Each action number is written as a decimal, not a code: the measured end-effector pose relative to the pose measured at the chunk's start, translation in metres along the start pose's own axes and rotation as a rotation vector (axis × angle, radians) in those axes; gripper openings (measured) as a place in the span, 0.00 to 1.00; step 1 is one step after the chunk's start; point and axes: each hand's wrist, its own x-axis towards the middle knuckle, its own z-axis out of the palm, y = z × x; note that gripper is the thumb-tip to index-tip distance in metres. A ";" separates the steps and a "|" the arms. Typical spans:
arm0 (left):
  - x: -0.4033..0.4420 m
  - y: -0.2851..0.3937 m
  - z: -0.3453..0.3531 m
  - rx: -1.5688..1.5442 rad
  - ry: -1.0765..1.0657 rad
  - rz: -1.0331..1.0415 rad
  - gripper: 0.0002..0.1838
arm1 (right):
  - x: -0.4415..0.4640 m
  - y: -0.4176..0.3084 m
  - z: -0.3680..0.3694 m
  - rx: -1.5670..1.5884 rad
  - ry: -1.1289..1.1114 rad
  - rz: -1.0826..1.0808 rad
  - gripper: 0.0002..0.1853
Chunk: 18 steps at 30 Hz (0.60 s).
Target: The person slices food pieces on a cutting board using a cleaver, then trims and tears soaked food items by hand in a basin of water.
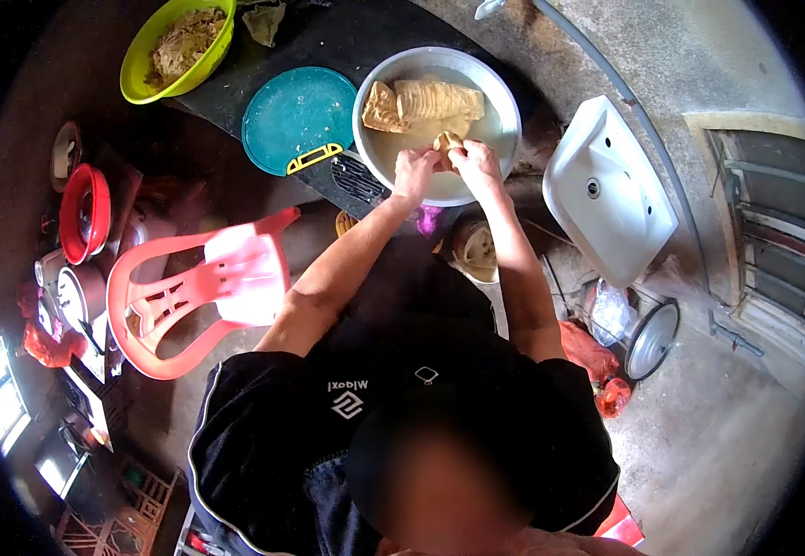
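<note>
A wide metal basin (512, 120) holds cloudy liquid. Inside it, toward the far side, lie a long ridged tan slab of food (439, 99) and a shorter tan piece (384, 108) beside it; their exact kind is unclear. Over the near part of the basin, my left hand (415, 172) and my right hand (477, 163) come close together, fingers closed on a small yellowish-tan food piece (447, 145) between them. Parts of the fingers and of that piece are hidden.
Left of the basin sit a round teal board (296, 116) with a yellow handle and a lime-green bowl (221, 51) of shredded food. A white washbasin (597, 222) stands at right. A pink plastic chair (245, 278) is at left, and a pot lid (652, 341) lies lower right.
</note>
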 end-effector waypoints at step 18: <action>0.000 -0.006 -0.001 -0.075 0.014 -0.065 0.12 | -0.017 -0.007 0.005 0.261 -0.160 0.214 0.12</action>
